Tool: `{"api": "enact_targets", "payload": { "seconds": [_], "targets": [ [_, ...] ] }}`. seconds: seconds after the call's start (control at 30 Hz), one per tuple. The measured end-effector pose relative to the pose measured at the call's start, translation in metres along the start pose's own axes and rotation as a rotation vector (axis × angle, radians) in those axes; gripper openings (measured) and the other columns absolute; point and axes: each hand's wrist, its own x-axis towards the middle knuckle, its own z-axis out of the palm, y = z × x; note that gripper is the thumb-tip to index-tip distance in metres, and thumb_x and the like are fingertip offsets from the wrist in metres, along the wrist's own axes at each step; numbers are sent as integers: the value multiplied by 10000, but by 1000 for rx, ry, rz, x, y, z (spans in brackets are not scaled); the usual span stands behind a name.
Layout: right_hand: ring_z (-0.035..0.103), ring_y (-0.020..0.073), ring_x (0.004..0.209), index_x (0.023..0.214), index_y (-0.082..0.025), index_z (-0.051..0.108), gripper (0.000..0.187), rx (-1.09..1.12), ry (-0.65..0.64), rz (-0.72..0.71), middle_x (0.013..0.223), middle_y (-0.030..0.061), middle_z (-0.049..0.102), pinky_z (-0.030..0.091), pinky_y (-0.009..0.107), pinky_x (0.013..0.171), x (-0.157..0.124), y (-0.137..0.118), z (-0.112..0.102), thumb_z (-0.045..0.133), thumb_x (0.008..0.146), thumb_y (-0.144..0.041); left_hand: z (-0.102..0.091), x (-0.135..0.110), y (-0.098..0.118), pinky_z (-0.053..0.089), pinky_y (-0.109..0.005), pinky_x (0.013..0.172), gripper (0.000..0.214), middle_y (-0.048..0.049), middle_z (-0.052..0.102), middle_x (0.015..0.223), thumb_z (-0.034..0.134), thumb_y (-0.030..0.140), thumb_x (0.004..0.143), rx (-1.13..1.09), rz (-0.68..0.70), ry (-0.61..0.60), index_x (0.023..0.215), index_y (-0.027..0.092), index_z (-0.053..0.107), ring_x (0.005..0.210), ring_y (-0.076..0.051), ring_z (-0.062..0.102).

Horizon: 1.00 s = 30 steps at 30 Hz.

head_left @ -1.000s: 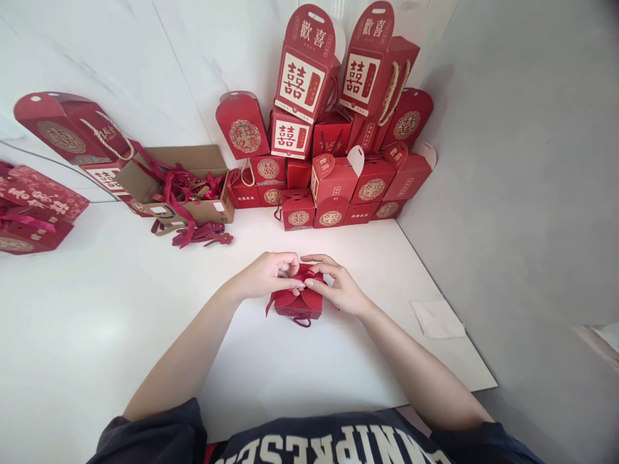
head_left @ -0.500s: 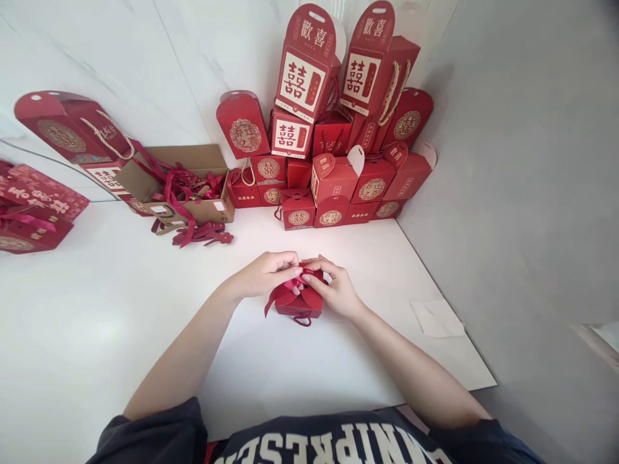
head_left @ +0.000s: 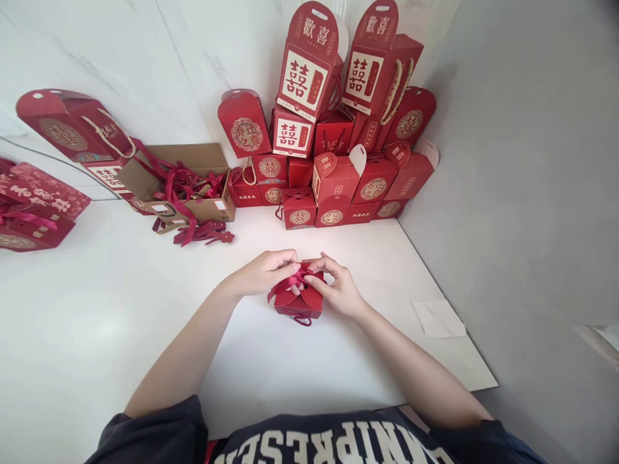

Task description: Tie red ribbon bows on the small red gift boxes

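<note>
You are working on a white surface (head_left: 120, 309) that is meeting a veined white wall (head_left: 120, 64) at the back and a plain grey wall (head_left: 522, 161) on the right. You are holding a small red gift box (head_left: 298, 301) near the middle of the surface, with your left hand (head_left: 265, 272) and right hand (head_left: 338, 290) closing on either side of its top. Each grip is nearly shut and is pinching a red ribbon (head_left: 289, 285) at the box's top, but your fingers are hiding the exact knot and which loop each grip has. A small cord loop (head_left: 303, 320) is hanging at the box's near side.

Beyond the box, a stack of red boxes (head_left: 333, 174) is standing against the far corner, with the upper ones leaning. To the left of the box, an open cardboard carton (head_left: 188, 209) is overflowing with ribbons, and loose red cutouts (head_left: 204, 236) are lying just in front of it. More red boxes (head_left: 33, 206) are cut off by the left edge of the view. A white paper sheet (head_left: 438, 318) is lying to the right of the box, near the surface's edge. There is open room on both sides of the box and in front of it.
</note>
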Motion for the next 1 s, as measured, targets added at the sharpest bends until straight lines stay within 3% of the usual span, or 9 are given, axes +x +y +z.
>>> {"api": "enact_targets", "payload": {
  "seconds": [0.17, 0.33, 0.5, 0.73, 0.9, 1.0],
  "targets": [
    [661, 196, 1085, 867, -249, 618, 38, -41, -36, -68, 1017, 5, 733, 173, 496, 1191, 1, 1, -6, 614, 896, -272, 0, 1, -2, 556, -311, 721, 286, -34, 698, 777, 483, 425, 944, -4, -1, 4, 818, 169, 486, 796, -190, 724],
    [605, 211, 1180, 923, -275, 638, 91, -143, -177, -212, 970, 5, 730, 247, 504, 1158, 4, -2, -20, 556, 918, -237, 2, 2, -1, 566, -295, 696, 292, -53, 705, 797, 481, 435, 943, -32, -30, 12, 827, 167, 487, 819, -191, 724],
    [577, 222, 1201, 951, -276, 646, 137, -245, -255, -311, 981, 14, 729, 240, 497, 1150, 6, -6, -26, 543, 904, -201, 4, 2, 1, 543, -249, 644, 300, -30, 680, 773, 473, 441, 943, -7, -45, 33, 814, 171, 480, 791, -175, 724],
    [590, 220, 1190, 924, -273, 665, 137, -227, -227, -274, 995, 20, 737, 237, 506, 1150, 4, -6, -23, 532, 931, -242, 7, 0, -2, 514, -282, 670, 282, -5, 656, 763, 673, 346, 810, 95, 50, 37, 836, 192, 437, 736, -173, 691],
    [611, 208, 1159, 906, -289, 688, 90, -171, -165, -224, 977, -8, 746, 225, 506, 1156, 4, -3, -18, 602, 905, -263, 14, -7, 7, 446, -244, 597, 187, 27, 643, 775, 598, 215, 798, 344, 69, 119, 957, 223, 501, 660, -133, 598],
    [621, 203, 1139, 889, -299, 702, 91, -156, -147, -213, 980, -14, 752, 233, 502, 1152, 5, -1, -17, 616, 901, -274, 21, -10, 12, 454, -264, 652, 230, 15, 653, 829, 570, 190, 784, 556, 94, 205, 1008, 239, 555, 734, -160, 602]
  ]
}}
